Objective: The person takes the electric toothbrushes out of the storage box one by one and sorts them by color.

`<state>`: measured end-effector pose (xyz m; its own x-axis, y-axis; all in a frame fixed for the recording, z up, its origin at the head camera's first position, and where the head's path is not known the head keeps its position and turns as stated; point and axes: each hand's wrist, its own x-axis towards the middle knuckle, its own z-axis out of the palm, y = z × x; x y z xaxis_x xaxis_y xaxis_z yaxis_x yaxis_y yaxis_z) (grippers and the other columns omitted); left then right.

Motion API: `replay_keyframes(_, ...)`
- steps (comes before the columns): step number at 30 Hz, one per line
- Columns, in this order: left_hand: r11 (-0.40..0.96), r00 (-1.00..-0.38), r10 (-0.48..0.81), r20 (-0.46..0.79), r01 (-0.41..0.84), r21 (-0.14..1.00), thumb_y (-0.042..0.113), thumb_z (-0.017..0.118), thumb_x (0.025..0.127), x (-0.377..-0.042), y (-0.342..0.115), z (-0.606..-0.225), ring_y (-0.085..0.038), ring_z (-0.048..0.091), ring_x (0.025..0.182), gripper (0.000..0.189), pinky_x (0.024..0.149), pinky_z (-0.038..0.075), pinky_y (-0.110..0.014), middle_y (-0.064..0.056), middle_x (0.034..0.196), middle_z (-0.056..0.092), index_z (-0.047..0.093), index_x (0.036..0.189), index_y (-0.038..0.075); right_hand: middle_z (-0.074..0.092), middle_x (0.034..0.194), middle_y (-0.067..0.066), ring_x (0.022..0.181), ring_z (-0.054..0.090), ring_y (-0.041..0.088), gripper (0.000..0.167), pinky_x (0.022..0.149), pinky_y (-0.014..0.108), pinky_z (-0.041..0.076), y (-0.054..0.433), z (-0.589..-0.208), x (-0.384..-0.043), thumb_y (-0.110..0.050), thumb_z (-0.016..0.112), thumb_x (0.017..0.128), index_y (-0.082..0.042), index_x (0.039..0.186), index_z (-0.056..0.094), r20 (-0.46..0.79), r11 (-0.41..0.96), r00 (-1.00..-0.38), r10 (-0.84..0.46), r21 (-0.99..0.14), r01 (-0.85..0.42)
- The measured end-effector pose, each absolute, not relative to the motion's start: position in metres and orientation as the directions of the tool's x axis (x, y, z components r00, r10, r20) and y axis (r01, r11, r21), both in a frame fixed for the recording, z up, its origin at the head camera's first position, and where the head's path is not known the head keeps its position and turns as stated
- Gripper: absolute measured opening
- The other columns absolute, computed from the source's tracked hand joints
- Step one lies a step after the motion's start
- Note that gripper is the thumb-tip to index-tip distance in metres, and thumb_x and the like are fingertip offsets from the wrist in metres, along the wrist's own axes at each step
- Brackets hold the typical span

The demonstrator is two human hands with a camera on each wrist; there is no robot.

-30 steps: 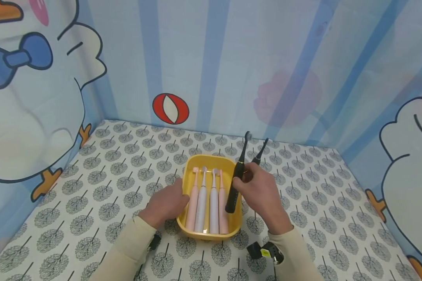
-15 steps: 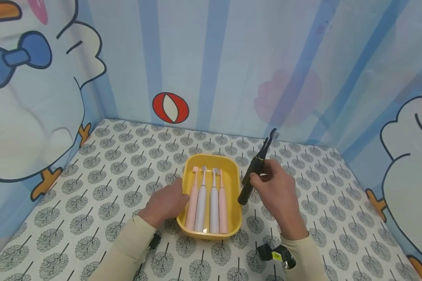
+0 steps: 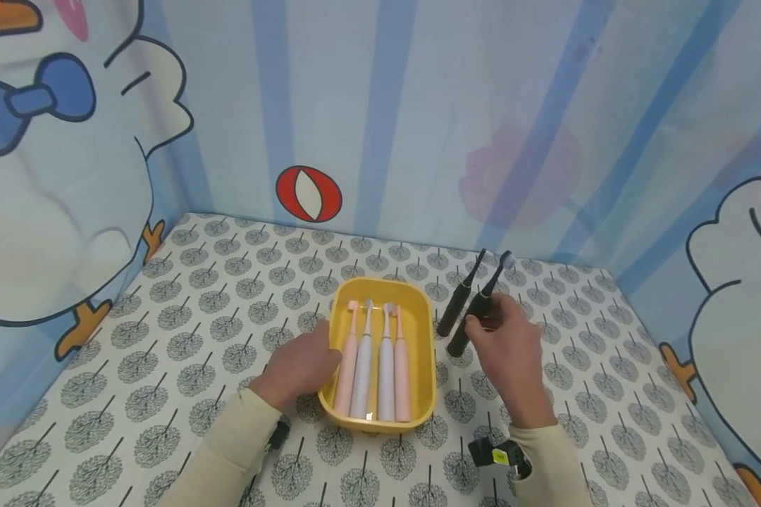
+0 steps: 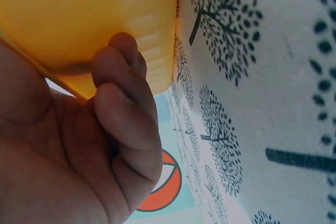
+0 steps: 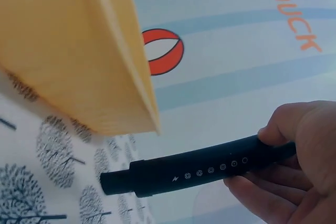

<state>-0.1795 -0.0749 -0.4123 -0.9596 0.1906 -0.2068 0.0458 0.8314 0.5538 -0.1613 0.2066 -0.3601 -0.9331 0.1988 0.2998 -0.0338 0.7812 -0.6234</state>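
Observation:
A yellow plastic tray (image 3: 434,352) holds two pink electric toothbrushes (image 3: 347,373) and two pale lilac ones, lying lengthwise. My left hand (image 3: 301,366) grips its left rim, thumb over the edge; in the left wrist view the curled fingers (image 4: 123,106) lie against its outer wall. Right of the tray, my right hand (image 3: 507,341) pinches a black electric toothbrush (image 3: 459,341) between thumb and fingers, bristles pointing away. Its row of small printed icons faces the right wrist camera. A second black electric toothbrush (image 3: 454,308) lies just left of it, beside the tray.
The table wears a white cloth (image 3: 228,338) with a grey tree print. Behind it hangs a striped blue curtain (image 3: 330,105) with cartoon ducks and a red ball, closing off the back and sides.
My right hand has carried the black toothbrush from over the tray's right side rightward and down beside the second black one. The left hand has stayed on the tray's rim.

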Motion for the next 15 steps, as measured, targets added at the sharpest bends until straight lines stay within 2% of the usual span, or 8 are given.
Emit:
replay_keyframes(4, 0.83, -0.959, 0.19, -0.208, 0.044, 0.556, 0.024, 0.044, 0.095, -0.179, -0.075, -0.413, -0.021, 0.052, 0.054, 0.046, 0.048, 0.042, -0.035, -0.007, 0.07, 0.054, 0.04, 0.132, -0.002, 0.069, 0.098, 0.008, 0.084, 0.066, 0.023, 0.038, 0.067, 0.041, 0.053, 0.208, -0.37, -0.164, -0.025, 0.063, 0.09, -0.005, 0.121, 0.056, 0.323, 0.796, -0.927, 0.192, -0.604, -0.046)
replay_keyframes(15, 0.822, -0.959, 0.188, -0.212, 0.036, 0.568, 0.025, 0.043, 0.095, -0.179, -0.076, -0.413, -0.02, 0.051, 0.054, 0.045, 0.048, 0.042, -0.035, -0.007, 0.071, 0.054, 0.041, 0.131, -0.002, 0.066, 0.111, 0.011, 0.096, 0.065, 0.024, 0.039, 0.076, 0.041, 0.054, 0.203, -0.383, -0.17, -0.021, 0.062, 0.092, -0.004, 0.126, 0.053, 0.299, 0.756, -0.93, 0.212, -0.653, -0.038)
